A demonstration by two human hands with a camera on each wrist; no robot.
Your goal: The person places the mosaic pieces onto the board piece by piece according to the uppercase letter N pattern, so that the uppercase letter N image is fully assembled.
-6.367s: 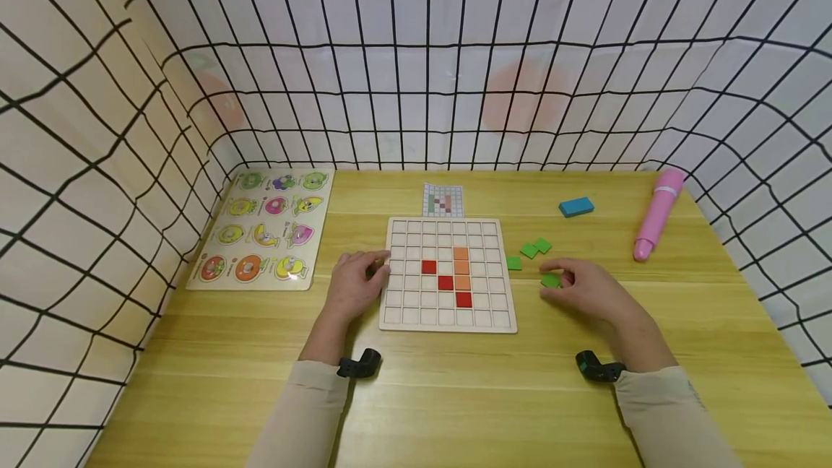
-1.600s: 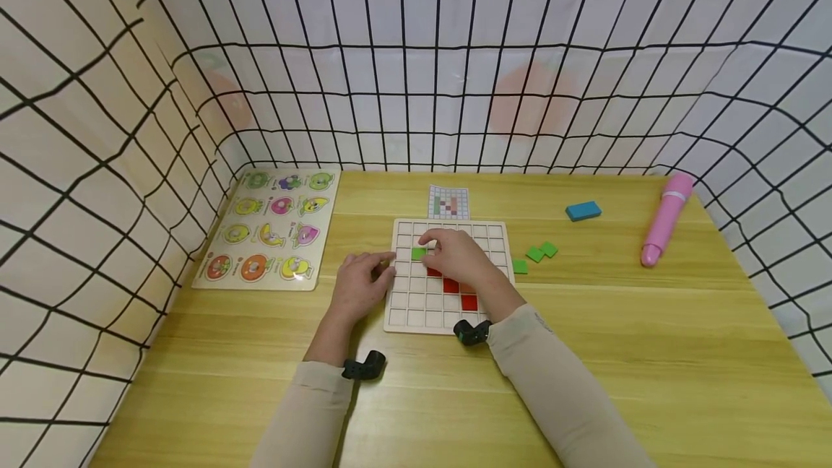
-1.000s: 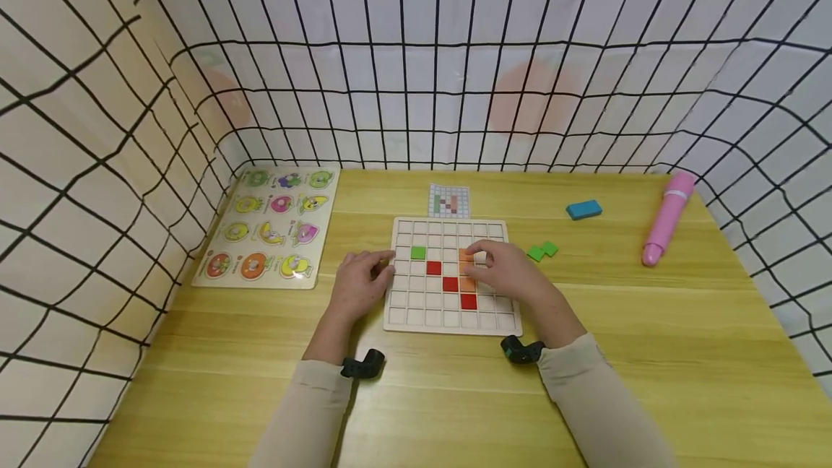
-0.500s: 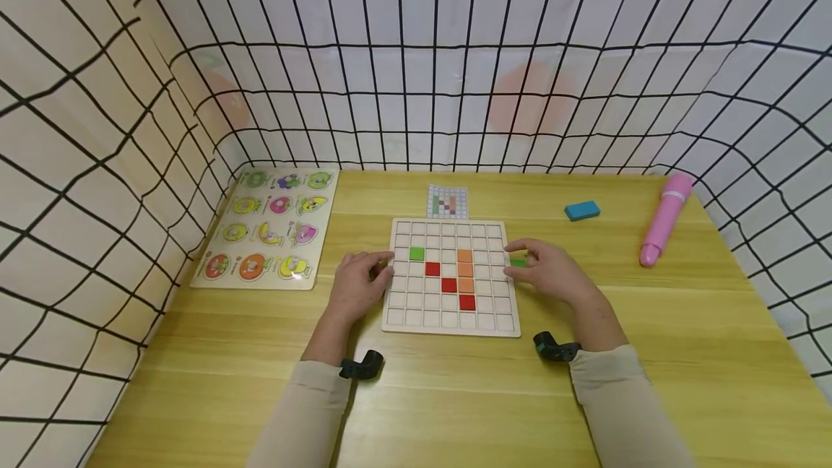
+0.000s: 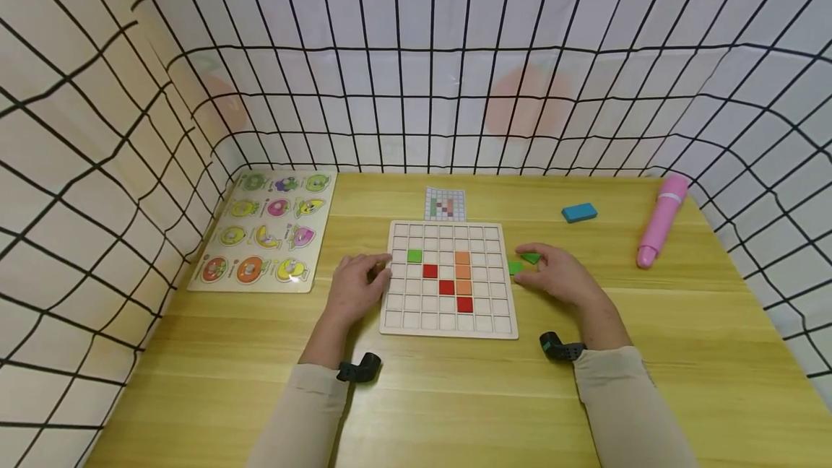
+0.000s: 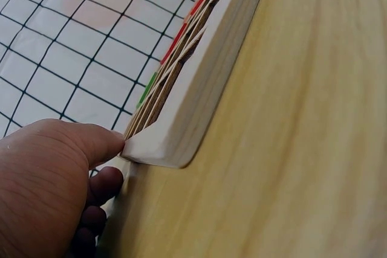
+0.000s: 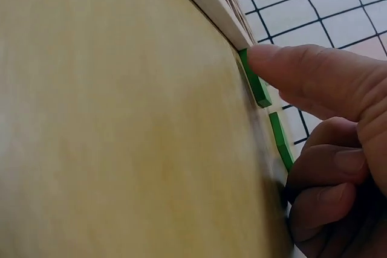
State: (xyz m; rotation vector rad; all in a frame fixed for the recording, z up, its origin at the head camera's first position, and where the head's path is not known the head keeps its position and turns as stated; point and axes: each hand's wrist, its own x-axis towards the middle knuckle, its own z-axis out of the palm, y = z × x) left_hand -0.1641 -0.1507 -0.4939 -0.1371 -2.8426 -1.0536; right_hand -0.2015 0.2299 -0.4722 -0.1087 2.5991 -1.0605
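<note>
A wooden grid board (image 5: 416,314) lies on the table. On it sit a green tile (image 5: 414,256), several red tiles (image 5: 430,271) and a column of orange tiles (image 5: 462,258). My left hand (image 5: 354,291) rests at the board's left edge, thumb and index fingertips against its side. Right of the board, my right hand (image 5: 562,276) reaches over loose green tiles, thumb and index apart. The thumb is at the green tile (image 5: 516,267) beside the board edge. Another green tile (image 5: 530,258) shows between thumb and index; the fingers partly cover it.
A small pattern card (image 5: 445,204) lies behind the board. At the left is a fruit picture board (image 5: 266,233). A blue block (image 5: 579,212) and a pink tube-shaped thing (image 5: 663,221) lie to the right. Black wire mesh (image 5: 416,96) surrounds the table's back and sides.
My right hand held a green tile on the right, set it on the board's left part, then came back to the loose green tiles. The left hand stays at the board's edge.
</note>
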